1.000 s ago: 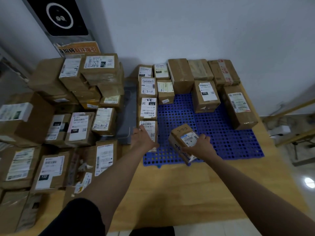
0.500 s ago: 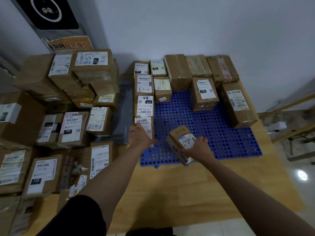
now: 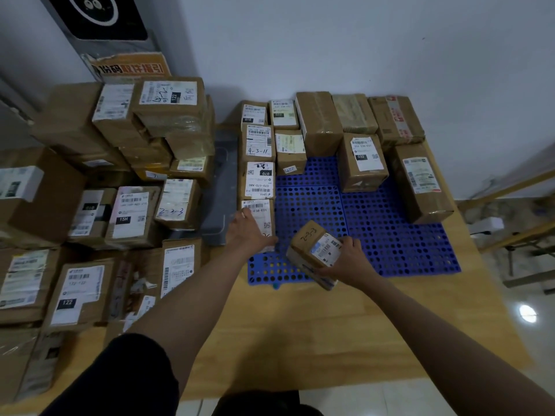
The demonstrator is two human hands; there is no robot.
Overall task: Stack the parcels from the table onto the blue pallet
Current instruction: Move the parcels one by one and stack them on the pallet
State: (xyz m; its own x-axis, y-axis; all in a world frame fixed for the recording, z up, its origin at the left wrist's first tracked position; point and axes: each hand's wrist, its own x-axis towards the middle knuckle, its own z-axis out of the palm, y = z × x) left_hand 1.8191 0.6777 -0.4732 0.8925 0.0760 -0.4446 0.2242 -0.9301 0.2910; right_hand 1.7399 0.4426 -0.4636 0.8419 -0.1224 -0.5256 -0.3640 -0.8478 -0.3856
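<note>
The blue perforated pallet lies on the wooden table, with cardboard parcels along its left, back and right sides. My right hand grips a small brown parcel marked "2-3-3", tilted over the pallet's front left area. My left hand rests with fingers laid on the near end of the front parcel in the left row. Whether the held parcel touches the pallet I cannot tell.
A big heap of labelled parcels fills the table's left side. A grey tray sits between the heap and the pallet. Bare wooden table lies in front. The white wall stands behind; wooden rails are at right.
Both hands stay almost where they were. The held parcel has shifted very slightly over the pallet's front; my head has tilted a little.
</note>
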